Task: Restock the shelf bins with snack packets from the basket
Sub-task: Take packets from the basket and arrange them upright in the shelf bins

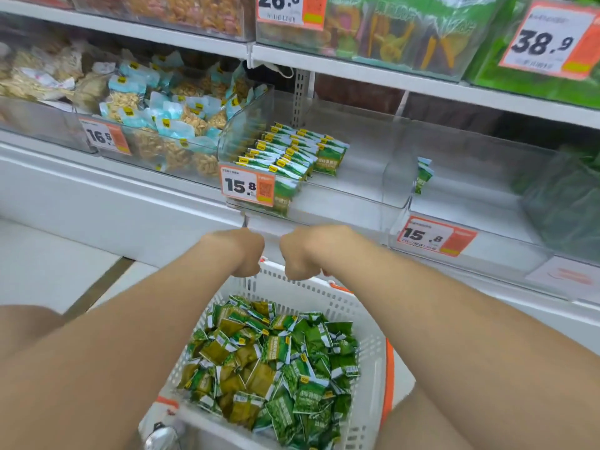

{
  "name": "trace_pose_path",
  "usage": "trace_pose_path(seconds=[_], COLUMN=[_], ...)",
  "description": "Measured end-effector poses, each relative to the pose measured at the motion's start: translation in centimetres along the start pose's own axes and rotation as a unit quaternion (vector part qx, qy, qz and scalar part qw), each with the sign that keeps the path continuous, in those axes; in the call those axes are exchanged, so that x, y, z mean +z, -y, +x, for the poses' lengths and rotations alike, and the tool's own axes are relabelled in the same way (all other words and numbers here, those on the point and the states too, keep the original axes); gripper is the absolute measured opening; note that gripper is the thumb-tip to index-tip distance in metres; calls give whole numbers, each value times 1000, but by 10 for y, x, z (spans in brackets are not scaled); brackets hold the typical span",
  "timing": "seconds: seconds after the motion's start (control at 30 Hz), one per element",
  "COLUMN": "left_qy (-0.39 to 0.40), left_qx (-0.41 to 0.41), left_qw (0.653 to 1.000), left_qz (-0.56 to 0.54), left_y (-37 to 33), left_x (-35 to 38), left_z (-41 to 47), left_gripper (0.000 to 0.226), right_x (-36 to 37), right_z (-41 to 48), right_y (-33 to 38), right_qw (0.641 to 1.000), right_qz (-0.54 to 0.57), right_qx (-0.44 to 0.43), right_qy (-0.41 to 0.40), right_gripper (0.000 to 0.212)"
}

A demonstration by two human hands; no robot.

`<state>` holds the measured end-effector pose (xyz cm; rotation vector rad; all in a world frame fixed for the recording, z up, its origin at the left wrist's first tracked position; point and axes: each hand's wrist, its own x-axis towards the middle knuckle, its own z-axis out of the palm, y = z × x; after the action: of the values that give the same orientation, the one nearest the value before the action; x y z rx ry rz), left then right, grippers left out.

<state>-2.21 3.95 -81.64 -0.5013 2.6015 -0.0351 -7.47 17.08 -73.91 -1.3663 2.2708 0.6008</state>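
Note:
A white perforated basket [368, 323] sits low in front of me, holding several green snack packets [276, 358] in a loose heap. Both my arms reach over it. My left hand [243, 251] and my right hand [302, 254] are side by side at the basket's far rim, fingers curled down over it; the fingertips are hidden. Above, a clear shelf bin [344, 196] with a 15.8 tag holds neat rows of the same green packets [292, 151] on its left side. The clear bin to its right [399, 177] holds only a few green packets [423, 173].
Left of the green rows, a bin [168, 131] is piled with pale blue nut packets. The top shelf [357, 64] carries more clear bins with price tags. Dark green bags [565, 203] fill a bin at far right. An orange basket handle [388, 384] hangs at the basket's right side.

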Motion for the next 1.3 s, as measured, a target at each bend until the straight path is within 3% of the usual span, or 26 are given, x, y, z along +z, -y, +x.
trace_pose_path(seconds=[0.07,0.17,0.23,0.33,0.53,0.63,0.73,0.97,1.1,1.2,1.3], left_qy=[26,42,51,56,65,51,24,-66,-145,-136,-111], left_qx=[9,9,8,10,-6,-30,-47,-97,-72,2,43], left_qw=[1000,999,999,998,997,997,994,957,905,889,874], left_qz=[3,0,0,0,-39,-55,-97,-267,-394,-437,-471], left_y=[-9,-18,-22,-31,-57,-64,-62,-57,-51,-48,-46], left_x=[39,95,123,158,208,217,213,197,162,112,58], left_z=[12,29,35,41,49,55,59,59,62,53,28], left_gripper=[8,28,27,29,75,84,87,31,29,35,33], right_x=[17,33,37,39,27,25,26,21,16,11,14], right_z=[13,28,38,52,73,79,85,79,64,42,30], right_y=[7,12,13,11,2,-1,-3,-10,-18,-29,-43], right_qw=[999,996,993,993,995,995,994,996,996,995,995], right_qz=[-14,-24,-28,-45,-24,-3,-2,-7,-17,3,31], right_qx=[-22,-64,-83,-95,-98,-101,-102,-92,-89,-94,-94], right_qy=[23,56,73,59,18,18,25,13,3,-11,-19], right_gripper=[32,29,18,25,15,35,39,35,41,44,30])
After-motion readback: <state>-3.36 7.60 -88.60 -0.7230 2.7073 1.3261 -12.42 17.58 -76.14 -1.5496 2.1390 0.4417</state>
